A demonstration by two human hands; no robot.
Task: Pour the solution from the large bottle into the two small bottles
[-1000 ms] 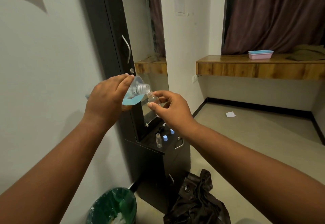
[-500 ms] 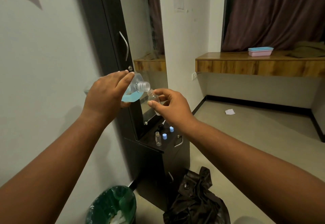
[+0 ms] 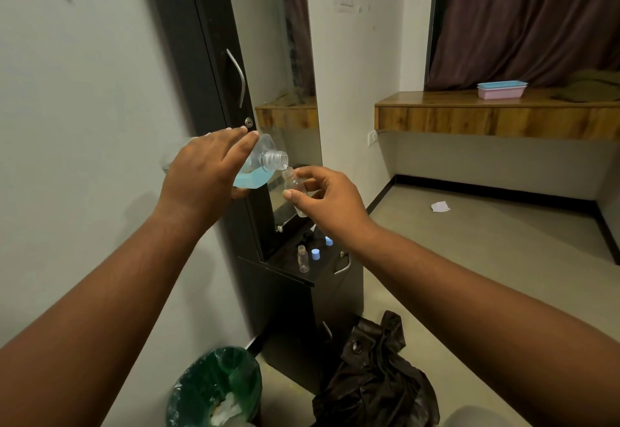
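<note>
Left hand (image 3: 208, 166) wrapped over the large bottle (image 3: 260, 166), gripping it from above and tipping it sideways so the open threaded neck points right and a bit down. Blue solution (image 3: 251, 180) pooled in the low side of the bottle, well short of full. Right hand (image 3: 330, 197) pinching a small bottle (image 3: 291, 185) between thumb and fingertips, holding it roughly upright with a slight tilt, mouth right under the big bottle's neck, lips touching or as good as. Tiny dribble at the spout, hard to tell how much actually going in; small bottle looking mostly clear so far.

Both held in mid-air in front of a tall black cabinet (image 3: 201, 57) with a mirror (image 3: 268, 41) beside it. Down on the low black cabinet top (image 3: 292, 274): second small bottle (image 3: 303, 259) standing upright, uncapped and clear, with a blue cap (image 3: 315, 254) just beside it and another blue cap (image 3: 328, 241) a little further back. Something small and dark behind those, too blurry to call.

On the floor: green-lined bin (image 3: 218, 389) with crumpled paper inside, dark plastic bag (image 3: 375, 373) heaped next to the cabinet, scrap of white paper (image 3: 440, 206) further off. Pink tray with blue lid (image 3: 502, 89) sitting on the wooden shelf (image 3: 486, 116) under the curtain (image 3: 523, 17).
</note>
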